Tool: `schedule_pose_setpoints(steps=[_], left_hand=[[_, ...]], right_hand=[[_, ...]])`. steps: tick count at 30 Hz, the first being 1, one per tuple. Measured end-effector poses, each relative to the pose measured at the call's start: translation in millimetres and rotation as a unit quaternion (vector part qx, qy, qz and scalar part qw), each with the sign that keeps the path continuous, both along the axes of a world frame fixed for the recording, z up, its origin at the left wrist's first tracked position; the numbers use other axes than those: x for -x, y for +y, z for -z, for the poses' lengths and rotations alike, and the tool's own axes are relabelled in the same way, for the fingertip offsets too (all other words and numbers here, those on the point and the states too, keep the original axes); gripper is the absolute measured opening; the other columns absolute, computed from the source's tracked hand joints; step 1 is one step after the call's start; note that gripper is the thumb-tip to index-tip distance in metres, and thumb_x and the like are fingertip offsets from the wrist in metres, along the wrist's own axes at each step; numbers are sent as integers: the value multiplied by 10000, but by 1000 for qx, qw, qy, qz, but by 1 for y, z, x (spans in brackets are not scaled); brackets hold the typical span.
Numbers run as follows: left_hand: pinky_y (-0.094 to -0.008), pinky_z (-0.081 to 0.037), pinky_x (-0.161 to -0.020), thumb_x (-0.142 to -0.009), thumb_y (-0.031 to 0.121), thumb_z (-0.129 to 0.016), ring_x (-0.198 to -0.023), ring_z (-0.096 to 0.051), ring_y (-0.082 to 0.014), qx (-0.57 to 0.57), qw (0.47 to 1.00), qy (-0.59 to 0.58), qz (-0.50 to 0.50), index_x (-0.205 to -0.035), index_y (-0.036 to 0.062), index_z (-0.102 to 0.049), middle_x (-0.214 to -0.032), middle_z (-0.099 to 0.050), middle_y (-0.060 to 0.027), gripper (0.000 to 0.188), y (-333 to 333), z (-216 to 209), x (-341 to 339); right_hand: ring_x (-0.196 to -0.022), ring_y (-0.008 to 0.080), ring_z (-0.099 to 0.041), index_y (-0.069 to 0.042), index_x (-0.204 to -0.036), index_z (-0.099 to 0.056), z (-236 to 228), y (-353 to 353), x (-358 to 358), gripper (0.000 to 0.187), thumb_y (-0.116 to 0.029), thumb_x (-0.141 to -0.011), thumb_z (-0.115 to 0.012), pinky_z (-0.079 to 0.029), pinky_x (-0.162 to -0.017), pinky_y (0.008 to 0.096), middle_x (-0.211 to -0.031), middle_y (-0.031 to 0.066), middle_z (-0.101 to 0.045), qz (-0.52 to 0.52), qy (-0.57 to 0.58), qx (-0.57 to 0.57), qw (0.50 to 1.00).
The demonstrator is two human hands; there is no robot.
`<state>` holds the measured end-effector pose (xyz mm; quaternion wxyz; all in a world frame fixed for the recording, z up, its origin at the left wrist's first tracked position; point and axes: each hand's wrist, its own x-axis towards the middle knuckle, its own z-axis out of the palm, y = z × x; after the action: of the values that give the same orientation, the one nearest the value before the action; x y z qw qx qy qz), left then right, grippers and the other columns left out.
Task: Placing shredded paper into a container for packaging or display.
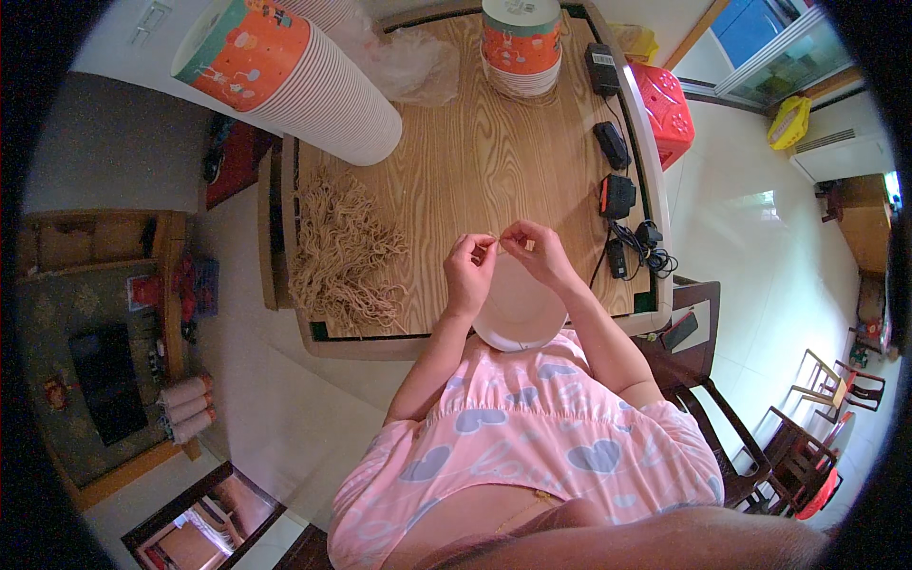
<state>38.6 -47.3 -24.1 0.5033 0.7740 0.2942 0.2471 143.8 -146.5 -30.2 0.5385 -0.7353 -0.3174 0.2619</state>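
Over the white tub (521, 309), left hand (469, 271) and right hand (540, 255) nearly touch, pinching something too small to tell.

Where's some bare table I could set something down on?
The widest bare patch of tabletop lies between the tall cup stack and the black adapters, nearer you than the short cup stack. A narrower strip separates the twine pile from your left hand. The right edge is crowded with adapters and tangled cables.
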Motion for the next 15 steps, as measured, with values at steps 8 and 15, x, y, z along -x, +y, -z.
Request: schedule_pose_setpoints(steps=[8,15], left_hand=[[-257,-449,-519,-756,32,-621,-574,-562,-149,-27,1000,-6,2,-778,7,-595,-720,-567,-72,42,0,-4,-1],[-214,-422,-540,-793,88,-614,-608,-531,-77,34,999,-2,-2,-807,6,-616,-730,-588,-20,84,2,3,-1]], right_hand=[[-588,130,-506,-27,-814,-609,-2,0,2,101,-103,-750,-625,-443,-560,274,-690,68,-603,3,3,3,1000],[-588,146,-510,-27,-801,-600,-7,0,4,108,-107,-739,-638,-441,-560,283,-687,80,-595,10,-11,19,1000]])
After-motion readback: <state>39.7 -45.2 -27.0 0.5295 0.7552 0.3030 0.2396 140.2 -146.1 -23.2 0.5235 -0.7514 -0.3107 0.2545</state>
